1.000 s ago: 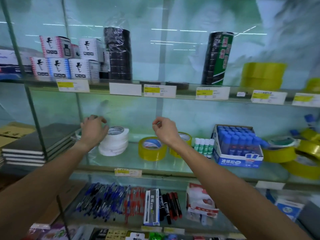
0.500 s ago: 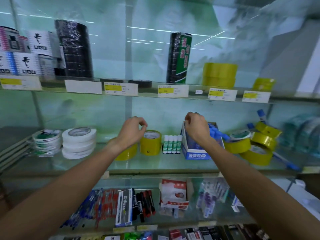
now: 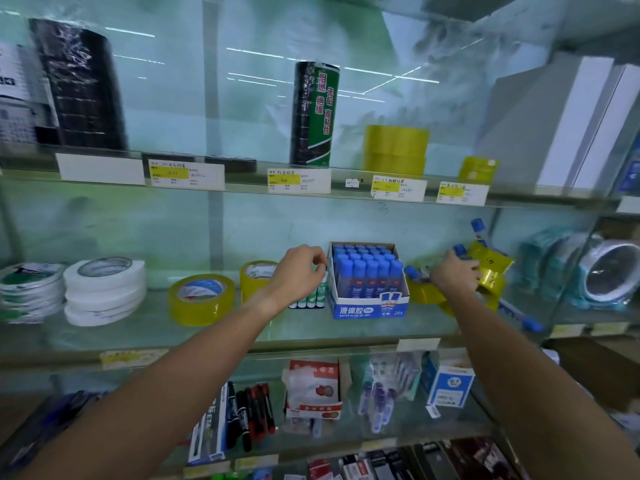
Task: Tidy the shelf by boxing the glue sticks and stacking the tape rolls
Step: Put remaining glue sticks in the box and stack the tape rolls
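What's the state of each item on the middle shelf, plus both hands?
Blue-and-white cardboard glue box: open, upright, full of blue-capped sticks.
Loose blue-capped glue stick: in right hand's grip.
Yellow tape rolls right of box: jumbled, unstacked.
White tape rolls: stacked.
Left hand: fingers curled, beside box, contents unclear.
Right hand: gripping the glue stick.
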A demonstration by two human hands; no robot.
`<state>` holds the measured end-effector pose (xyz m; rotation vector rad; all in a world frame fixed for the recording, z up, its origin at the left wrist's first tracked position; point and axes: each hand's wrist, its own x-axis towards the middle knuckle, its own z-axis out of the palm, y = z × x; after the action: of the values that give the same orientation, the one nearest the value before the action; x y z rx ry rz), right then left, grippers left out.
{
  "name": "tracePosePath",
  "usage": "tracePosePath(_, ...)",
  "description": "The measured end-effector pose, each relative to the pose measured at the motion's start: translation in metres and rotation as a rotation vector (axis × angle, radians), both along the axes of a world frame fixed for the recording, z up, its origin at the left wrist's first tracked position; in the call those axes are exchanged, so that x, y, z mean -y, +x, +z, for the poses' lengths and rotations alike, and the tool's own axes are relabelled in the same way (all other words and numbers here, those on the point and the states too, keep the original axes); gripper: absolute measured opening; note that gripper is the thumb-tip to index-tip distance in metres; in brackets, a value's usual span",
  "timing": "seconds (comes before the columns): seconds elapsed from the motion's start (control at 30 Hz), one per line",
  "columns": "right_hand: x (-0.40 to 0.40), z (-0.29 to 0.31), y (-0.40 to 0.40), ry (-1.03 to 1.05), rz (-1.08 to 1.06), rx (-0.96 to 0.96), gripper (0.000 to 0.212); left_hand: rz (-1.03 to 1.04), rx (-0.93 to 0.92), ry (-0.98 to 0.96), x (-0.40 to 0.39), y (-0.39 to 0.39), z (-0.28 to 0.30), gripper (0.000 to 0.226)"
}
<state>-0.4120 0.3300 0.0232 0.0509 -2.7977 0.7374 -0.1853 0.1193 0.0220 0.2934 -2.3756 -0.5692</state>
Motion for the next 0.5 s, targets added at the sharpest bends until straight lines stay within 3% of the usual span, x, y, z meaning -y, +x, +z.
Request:
tracePosePath(0.1,-0.011,-0.008,-0.018,-0.072,0.010,0.082,0.051,-0.001,0.020,0.021,-0.003,-0.003,-0.003,0.015)
tracePosePath(0.23,-0.018,-0.007,-0.021,-0.230,0.057,-0.046,0.027,-0.001,0.020,0.046,-0.006,-0.006,-0.004,0.015)
tracePosePath(0.5,-0.020,0.003,-0.016,-0.470,0.017,-0.226,0.023,-0.027,0.002,0.116,-0.011,-0.016,-0.009,0.014)
